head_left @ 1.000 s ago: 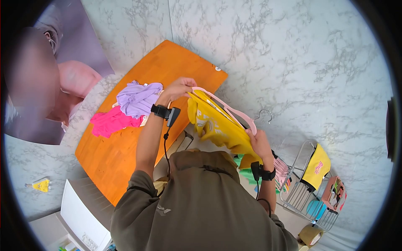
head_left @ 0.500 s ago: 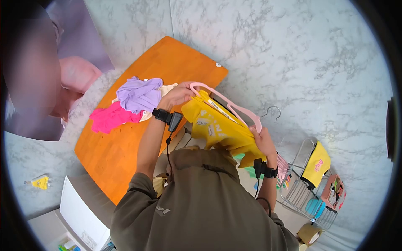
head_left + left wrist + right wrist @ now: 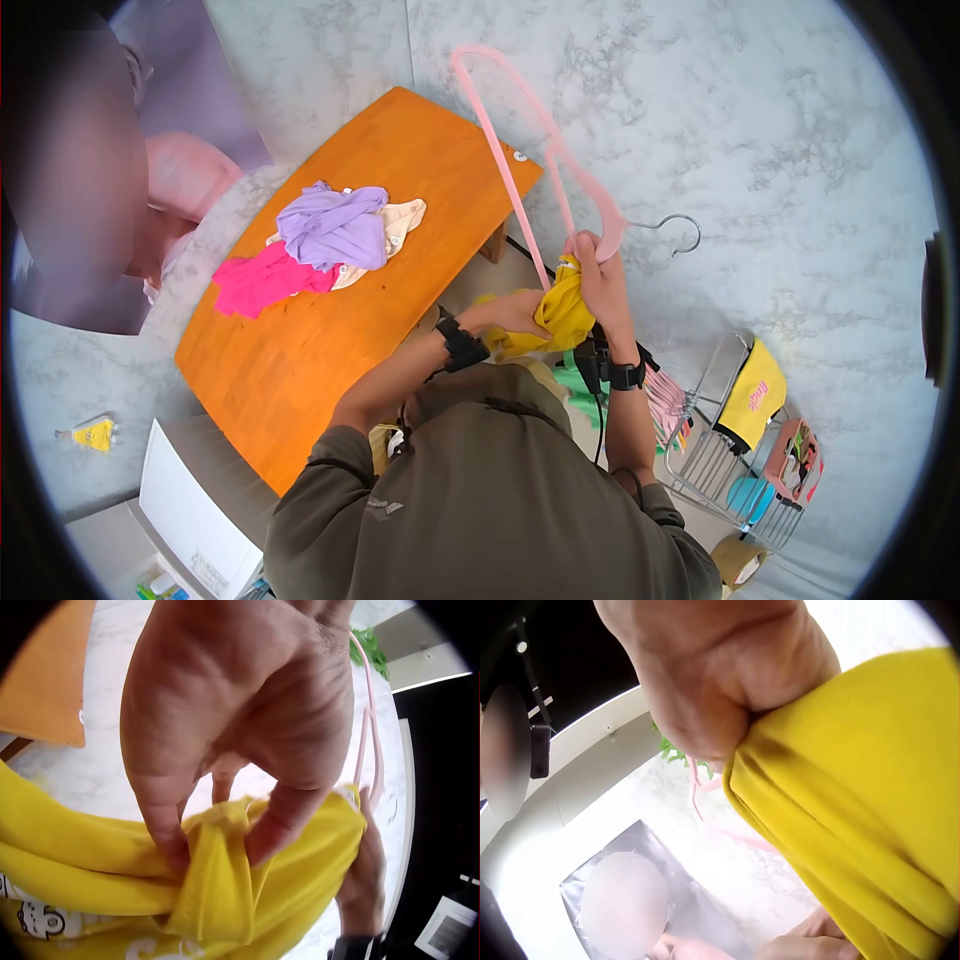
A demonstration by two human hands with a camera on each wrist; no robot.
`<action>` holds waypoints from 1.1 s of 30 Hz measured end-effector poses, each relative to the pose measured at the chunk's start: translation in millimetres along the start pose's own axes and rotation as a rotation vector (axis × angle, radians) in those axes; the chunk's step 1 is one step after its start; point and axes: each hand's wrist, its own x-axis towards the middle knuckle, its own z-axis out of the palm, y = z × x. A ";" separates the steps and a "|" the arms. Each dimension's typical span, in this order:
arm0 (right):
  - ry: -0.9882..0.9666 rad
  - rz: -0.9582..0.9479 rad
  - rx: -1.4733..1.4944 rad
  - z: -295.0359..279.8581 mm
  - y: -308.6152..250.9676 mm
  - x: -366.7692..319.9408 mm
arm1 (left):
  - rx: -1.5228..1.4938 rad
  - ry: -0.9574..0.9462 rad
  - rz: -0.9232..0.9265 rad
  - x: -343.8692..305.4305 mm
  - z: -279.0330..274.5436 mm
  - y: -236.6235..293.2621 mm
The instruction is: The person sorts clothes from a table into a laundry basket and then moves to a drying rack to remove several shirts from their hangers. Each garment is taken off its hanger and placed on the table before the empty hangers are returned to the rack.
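Observation:
A pink clothes hanger with a metal hook tilts up in front of the person, its far end bare. At its near end, my right hand grips the hanger together with bunched fabric of a yellow printed T-shirt. Just left of it, my left hand holds the same shirt. In the left wrist view, my left thumb and fingers pinch a fold of the yellow cloth. The right wrist view has the shirt hanging from my right hand, whose fingertips are mostly hidden.
An orange wooden table stands at the left, with lilac, hot pink and cream clothes heaped on it. At the right is a wire rack bearing a yellow cloth, with several pink hangers beside it.
The shirt, earlier spread along the hanger, is now bunched near my right hand. My left hand has let go of the hanger's far end and moved nearer the body; the hanger has swung upward.

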 end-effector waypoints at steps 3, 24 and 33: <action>0.044 -0.027 -0.016 -1.6 8.5 8.3 | 0.250 -0.040 -0.097 -7.3 -0.5 -2.1; 0.221 0.453 0.160 -44.1 163.6 -67.3 | 0.740 1.571 0.140 -200.9 -170.0 260.8; 0.129 0.468 0.071 -34.6 188.2 -78.1 | 1.004 1.234 -0.341 -194.5 -227.4 82.2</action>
